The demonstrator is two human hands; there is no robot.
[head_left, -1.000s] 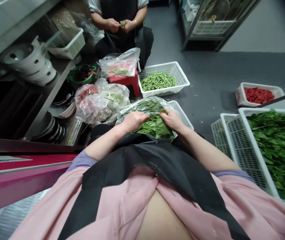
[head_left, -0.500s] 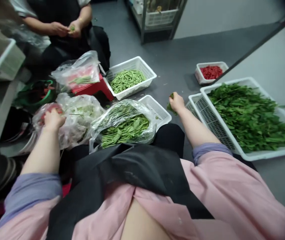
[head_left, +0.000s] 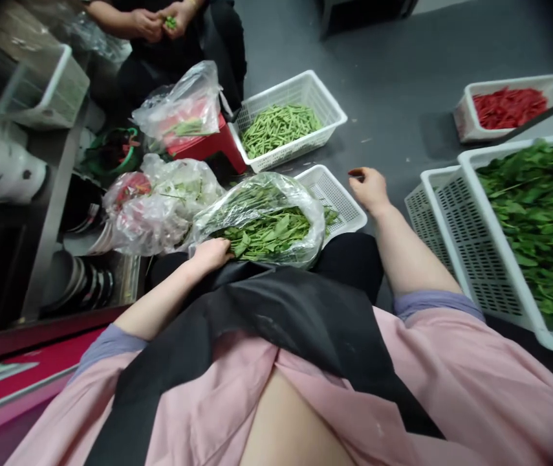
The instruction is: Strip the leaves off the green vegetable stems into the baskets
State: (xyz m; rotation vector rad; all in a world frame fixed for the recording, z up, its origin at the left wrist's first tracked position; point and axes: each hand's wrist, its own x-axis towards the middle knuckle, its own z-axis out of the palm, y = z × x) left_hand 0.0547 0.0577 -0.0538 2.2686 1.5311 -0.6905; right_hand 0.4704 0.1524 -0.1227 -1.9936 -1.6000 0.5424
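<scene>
My left hand (head_left: 214, 252) is at the near left edge of a clear plastic bag (head_left: 315, 223) on my lap. Its fingers are curled at the stems of the leafy greens (head_left: 271, 230) inside; the fingertips are partly hidden. My right hand (head_left: 370, 189) hovers past the right side of a small white basket (head_left: 351, 210), fingers apart with nothing between them. A few green sprigs (head_left: 330, 215) lie in that basket, beside the bag.
Ahead stands a white basket (head_left: 337, 123) of cut green beans (head_left: 281, 129), beside a red stool (head_left: 208, 149). Knotted plastic bags (head_left: 160, 213) lie left. Right are a large crate of leaves (head_left: 542, 226) and red peppers (head_left: 509, 108). A co-worker's hands (head_left: 164, 22) hold green pieces.
My left hand has moved right from the knotted bags to the bag of greens. My right hand has let go of its greens. Sprigs now show in the small basket. The view has tilted down.
</scene>
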